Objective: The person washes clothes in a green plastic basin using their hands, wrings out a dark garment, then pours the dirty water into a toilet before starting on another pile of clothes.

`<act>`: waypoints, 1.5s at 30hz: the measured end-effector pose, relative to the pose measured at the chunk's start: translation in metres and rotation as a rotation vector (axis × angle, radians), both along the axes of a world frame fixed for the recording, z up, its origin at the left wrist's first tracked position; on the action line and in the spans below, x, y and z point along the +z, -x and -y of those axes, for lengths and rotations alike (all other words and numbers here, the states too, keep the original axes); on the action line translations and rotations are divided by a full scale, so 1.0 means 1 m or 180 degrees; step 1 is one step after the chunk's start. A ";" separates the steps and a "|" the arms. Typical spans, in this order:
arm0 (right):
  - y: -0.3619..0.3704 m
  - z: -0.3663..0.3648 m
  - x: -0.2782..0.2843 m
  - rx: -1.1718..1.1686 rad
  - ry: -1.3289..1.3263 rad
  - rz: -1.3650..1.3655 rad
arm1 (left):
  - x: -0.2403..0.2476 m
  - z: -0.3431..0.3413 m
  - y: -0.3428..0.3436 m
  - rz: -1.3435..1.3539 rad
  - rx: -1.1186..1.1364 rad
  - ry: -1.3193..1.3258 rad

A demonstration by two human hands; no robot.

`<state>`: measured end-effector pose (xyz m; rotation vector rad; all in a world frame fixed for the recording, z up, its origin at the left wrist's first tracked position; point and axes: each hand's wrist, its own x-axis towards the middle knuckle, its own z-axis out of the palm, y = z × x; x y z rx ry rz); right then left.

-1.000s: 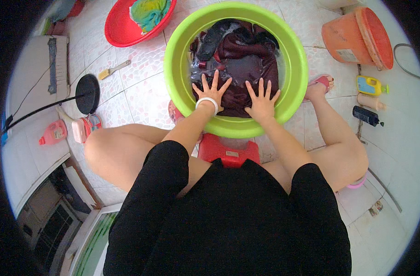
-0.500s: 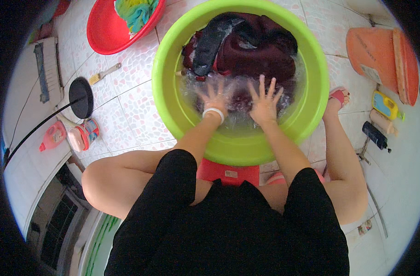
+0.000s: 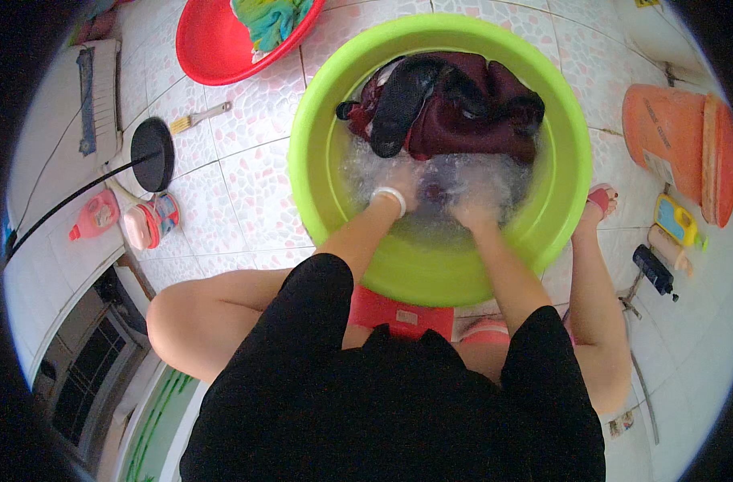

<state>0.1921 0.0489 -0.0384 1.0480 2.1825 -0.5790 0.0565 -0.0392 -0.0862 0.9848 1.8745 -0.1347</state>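
A brush lies on the tiled floor.

Under soft, bright light, the right hand looks blurred

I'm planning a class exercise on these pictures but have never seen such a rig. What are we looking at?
No machine: these are a person's bare hands, seen from above by a wide fisheye camera worn on the head, which bends straight edges. The left hand, with a white wristband, and the right hand are in splashing water inside a large round lime-green tub. Dark maroon and black fabric lies beyond them. Splashes blur the fingers, so I cannot tell whether either grip holds anything. On the pale tiled floor are a round red basin with a multicoloured cloth and a pale-handled flat brush.
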 end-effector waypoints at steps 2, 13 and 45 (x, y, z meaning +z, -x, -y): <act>-0.007 0.002 -0.004 0.0188 -0.0175 -0.0011 | 0.015 -0.010 0.008 0.0258 -0.0951 0.0594; -0.064 0.031 0.009 0.0697 -0.0713 -0.0296 | 0.059 0.024 0.020 0.0236 -0.0933 -0.0366; -0.037 -0.021 0.409 -0.0464 -0.0027 -0.3831 | 0.430 0.030 0.080 0.1399 0.1025 -0.3597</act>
